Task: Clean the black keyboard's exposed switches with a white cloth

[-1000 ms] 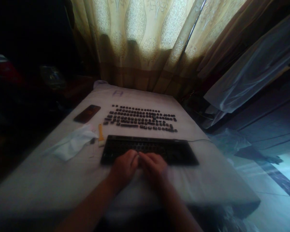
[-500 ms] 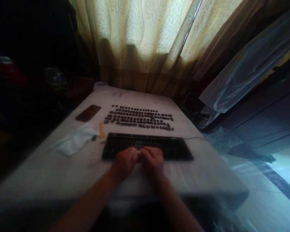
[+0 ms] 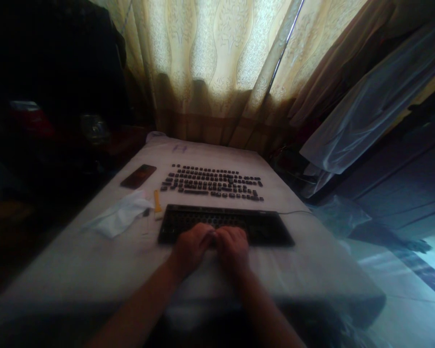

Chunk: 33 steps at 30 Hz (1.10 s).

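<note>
A black keyboard (image 3: 271, 229) with its keycaps off lies across the table in front of me. Over its front middle edge, my left hand (image 3: 193, 242) and my right hand (image 3: 233, 245) meet, fingers curled and fingertips pressed close together. Anything between the fingertips is too small and dark to name. Beyond the keyboard, loose black keycaps (image 3: 196, 192) are laid out in rows. A yellow-handled brush (image 3: 157, 200) lies by the keyboard's left end, with a crumpled white cloth (image 3: 119, 215) to its left.
A dark phone (image 3: 138, 176) rests at the table's left side. The keyboard's cable (image 3: 295, 211) runs off to the right. The table (image 3: 293, 275) has a pale cover. Patterned curtains (image 3: 224, 63) hang behind it, and clear plastic (image 3: 342, 217) lies past the right edge.
The view has shifted slightly, so everything sits a little lower and to the right. A small pale spot between my fingertips no longer shows. Both hands stay together over the keyboard.
</note>
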Available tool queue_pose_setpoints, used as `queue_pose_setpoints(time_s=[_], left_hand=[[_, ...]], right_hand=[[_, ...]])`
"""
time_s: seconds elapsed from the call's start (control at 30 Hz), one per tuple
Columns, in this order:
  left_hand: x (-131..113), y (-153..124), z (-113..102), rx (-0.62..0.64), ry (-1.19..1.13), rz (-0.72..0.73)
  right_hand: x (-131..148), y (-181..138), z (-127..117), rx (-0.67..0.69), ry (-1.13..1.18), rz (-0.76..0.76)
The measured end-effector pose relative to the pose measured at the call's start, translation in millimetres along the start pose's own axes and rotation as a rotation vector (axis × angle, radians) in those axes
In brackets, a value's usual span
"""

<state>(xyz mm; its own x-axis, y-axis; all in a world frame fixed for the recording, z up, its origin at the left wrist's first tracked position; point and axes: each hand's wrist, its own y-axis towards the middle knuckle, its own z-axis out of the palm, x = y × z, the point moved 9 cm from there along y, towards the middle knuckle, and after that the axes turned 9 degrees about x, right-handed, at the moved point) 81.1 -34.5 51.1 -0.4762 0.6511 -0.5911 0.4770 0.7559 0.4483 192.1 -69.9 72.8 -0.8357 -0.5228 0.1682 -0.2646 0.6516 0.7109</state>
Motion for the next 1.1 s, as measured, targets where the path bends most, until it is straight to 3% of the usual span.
queue_pose_setpoints(time_s=[0.3, 0.77, 1.1], left_hand=[[-9.5, 0.0, -5.2, 0.011, 0.057, 0.051], [-7.6, 1.7, -10.6, 0.008, 0.036, -0.046], [-3.8, -0.3, -13.0, -0.041, -0.038, -0.039]], right_hand=[[-0.3, 0.5, 1.4, 0.016, -0.016, 0.012], [1.5, -1.5, -1.3, -0.005, 0.04, -0.005], [0.6, -2.8, -4.0, -0.003, 0.074, -0.007]])
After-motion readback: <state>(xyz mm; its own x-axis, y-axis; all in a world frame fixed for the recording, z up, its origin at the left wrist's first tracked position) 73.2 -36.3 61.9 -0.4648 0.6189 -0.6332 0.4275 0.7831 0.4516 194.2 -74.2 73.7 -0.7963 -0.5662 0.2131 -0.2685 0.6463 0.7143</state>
